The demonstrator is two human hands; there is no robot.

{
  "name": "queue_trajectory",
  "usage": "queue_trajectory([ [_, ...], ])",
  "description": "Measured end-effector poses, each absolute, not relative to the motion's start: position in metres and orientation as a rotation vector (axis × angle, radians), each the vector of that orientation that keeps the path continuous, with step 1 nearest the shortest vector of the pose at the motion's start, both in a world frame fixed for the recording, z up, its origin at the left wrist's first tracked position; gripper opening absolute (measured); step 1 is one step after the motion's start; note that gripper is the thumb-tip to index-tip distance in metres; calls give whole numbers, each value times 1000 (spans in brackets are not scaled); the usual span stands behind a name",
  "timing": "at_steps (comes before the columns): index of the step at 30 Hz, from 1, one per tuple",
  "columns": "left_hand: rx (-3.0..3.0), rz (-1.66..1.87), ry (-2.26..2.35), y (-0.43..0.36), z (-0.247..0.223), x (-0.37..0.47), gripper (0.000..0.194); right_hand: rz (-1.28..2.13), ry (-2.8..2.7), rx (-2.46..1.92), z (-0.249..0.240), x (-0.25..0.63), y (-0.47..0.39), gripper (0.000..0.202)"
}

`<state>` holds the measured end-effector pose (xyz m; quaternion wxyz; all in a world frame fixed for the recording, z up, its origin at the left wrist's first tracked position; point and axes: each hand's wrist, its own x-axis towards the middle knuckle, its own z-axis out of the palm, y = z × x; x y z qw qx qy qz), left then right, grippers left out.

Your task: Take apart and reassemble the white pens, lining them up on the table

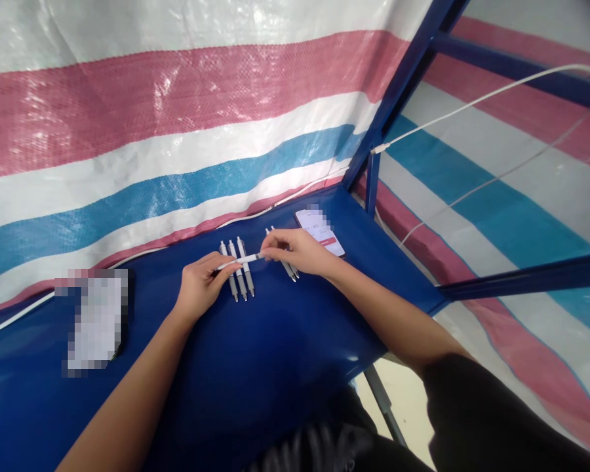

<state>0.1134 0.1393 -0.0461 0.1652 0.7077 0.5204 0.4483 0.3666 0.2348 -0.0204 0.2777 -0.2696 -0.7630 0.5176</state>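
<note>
Between my two hands a white pen [246,259] is held level above the blue table. The fingers of my left hand [201,280] are closed on one end of it. At its other end, near a dark band, my right hand [295,250] pinches it with thumb and fingers. Below the held pen lie three white and grey click pens [244,285], side by side with their tips toward me. More pens [293,272] lie partly hidden under my right hand.
A lit phone [327,236] lies behind my right hand. At the left rests a blurred-out object [98,321]. A white cable [295,195] runs along the back edge of the blue table [255,367]. Blue frame bars [373,144] and striped sheeting [187,92] enclose the table.
</note>
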Motion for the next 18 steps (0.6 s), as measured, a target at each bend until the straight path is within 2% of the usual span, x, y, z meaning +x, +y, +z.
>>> queue_trajectory([
  [4, 1989, 1304, 1501, 139, -47, 113, 21, 1430, -1925, -695, -27, 364, 237, 37],
  [9, 1988, 1319, 1530, 139, -46, 114, 22, 1391, -1960, -719, -25, 365, 237, 21],
  [12, 1972, 1319, 1577, 139, -46, 114, 27, 1349, -1986, -740, -23, 366, 236, 31],
  [16, 1988, 1301, 1594, 139, -46, 114, 29, 1454, -2000, -855, -23, 364, 233, 31],
  [18, 1988, 1299, 1605, 140, -46, 114, 28, 1427, -1951, -807, -24, 363, 233, 24],
])
